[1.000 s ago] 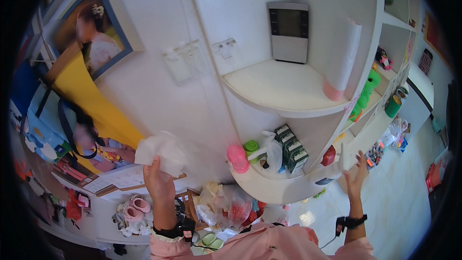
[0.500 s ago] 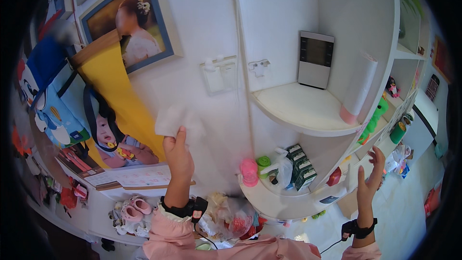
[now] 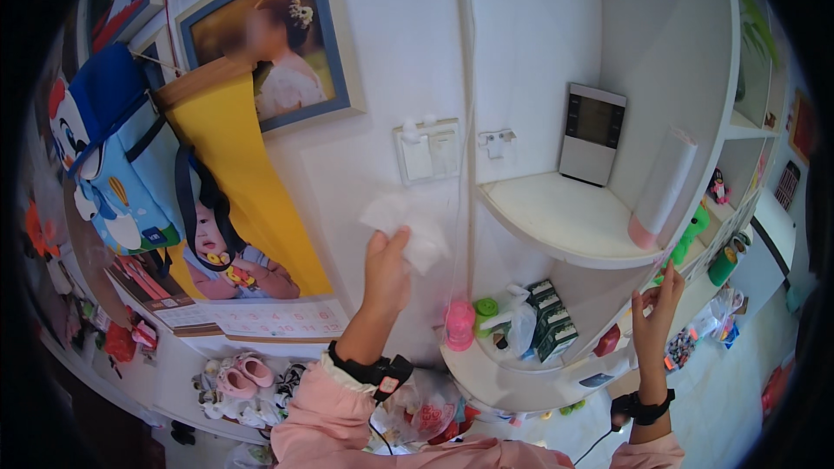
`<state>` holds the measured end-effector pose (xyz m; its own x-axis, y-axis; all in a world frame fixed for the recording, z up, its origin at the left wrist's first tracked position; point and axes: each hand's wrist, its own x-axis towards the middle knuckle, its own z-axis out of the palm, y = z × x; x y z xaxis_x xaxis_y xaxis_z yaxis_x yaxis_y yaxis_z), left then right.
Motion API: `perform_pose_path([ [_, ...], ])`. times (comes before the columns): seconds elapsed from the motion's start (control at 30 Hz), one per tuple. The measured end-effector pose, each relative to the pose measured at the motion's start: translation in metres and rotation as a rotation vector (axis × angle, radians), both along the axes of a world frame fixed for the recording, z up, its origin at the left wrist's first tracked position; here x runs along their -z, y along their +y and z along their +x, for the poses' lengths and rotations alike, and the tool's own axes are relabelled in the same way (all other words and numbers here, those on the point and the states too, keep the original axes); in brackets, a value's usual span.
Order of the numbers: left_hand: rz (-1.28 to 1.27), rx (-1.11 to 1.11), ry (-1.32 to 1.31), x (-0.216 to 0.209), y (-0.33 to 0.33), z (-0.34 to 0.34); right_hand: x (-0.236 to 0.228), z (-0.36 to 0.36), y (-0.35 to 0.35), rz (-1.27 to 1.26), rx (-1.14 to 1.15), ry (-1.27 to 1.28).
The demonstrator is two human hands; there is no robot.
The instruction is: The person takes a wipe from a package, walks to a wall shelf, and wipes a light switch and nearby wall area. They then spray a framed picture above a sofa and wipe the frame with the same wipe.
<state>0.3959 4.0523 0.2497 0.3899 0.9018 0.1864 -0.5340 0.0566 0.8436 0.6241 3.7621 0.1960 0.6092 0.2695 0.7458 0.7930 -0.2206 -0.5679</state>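
Observation:
A crumpled white tissue (image 3: 417, 239) is pinched in my left hand (image 3: 387, 274), thumb on top. It is held before the white wall, below a white light switch (image 3: 429, 150). My right hand (image 3: 658, 308) is raised beside the edge of the white corner shelf (image 3: 547, 213). Its fingers are a little apart and nothing shows in them. On the shelf stand a grey digital clock-like display (image 3: 592, 135) and a white plastic roll (image 3: 665, 187) with a pinkish end.
Pink and green containers (image 3: 460, 325) and dark green boxes (image 3: 552, 321) sit on the lower shelf. At left hang a framed picture (image 3: 343, 78), a yellow calendar (image 3: 230, 135) and a blue cartoon backpack (image 3: 130, 182). Pink shoes (image 3: 252, 371) lie below.
My left hand has moved right with the tissue, closer to beneath the light switch. My right hand has shifted slightly left, its fingers closer together. The view has turned a little.

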Motion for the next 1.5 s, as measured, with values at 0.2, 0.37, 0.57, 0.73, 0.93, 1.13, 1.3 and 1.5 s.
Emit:
perform_pose_path([
  [0.2, -0.206, 0.331, -0.306, 0.001, 0.017, 0.048, 0.003, 0.002, 0.005, 0.008, 0.005, -0.011],
  [0.37, -0.252, 0.392, -0.396, 0.002, 0.022, 0.064, 0.002, 0.000, 0.008, 0.020, 0.030, 0.003],
  [0.57, -0.268, 0.422, -0.474, 0.005, 0.020, 0.066, 0.002, -0.001, 0.011, 0.033, 0.041, 0.014],
  [0.73, -0.269, 0.314, -0.426, -0.006, 0.009, 0.056, 0.002, 0.000, 0.011, 0.057, 0.030, 0.035],
  [0.93, 0.143, -0.019, -0.148, -0.016, -0.008, 0.035, 0.004, 0.001, 0.011, 0.044, 0.030, -0.009],
  [1.13, 0.937, -0.653, 0.364, -0.014, 0.010, 0.047, 0.007, 0.002, 0.012, 0.069, 0.027, -0.007],
  [1.3, 1.462, -0.856, 0.733, -0.025, 0.038, 0.069, 0.008, 0.002, 0.011, 0.078, 0.021, 0.016],
  [1.5, 1.558, -0.780, 0.946, -0.019, 0.045, 0.072, 0.010, 0.000, 0.012, 0.085, 0.001, 0.044],
])
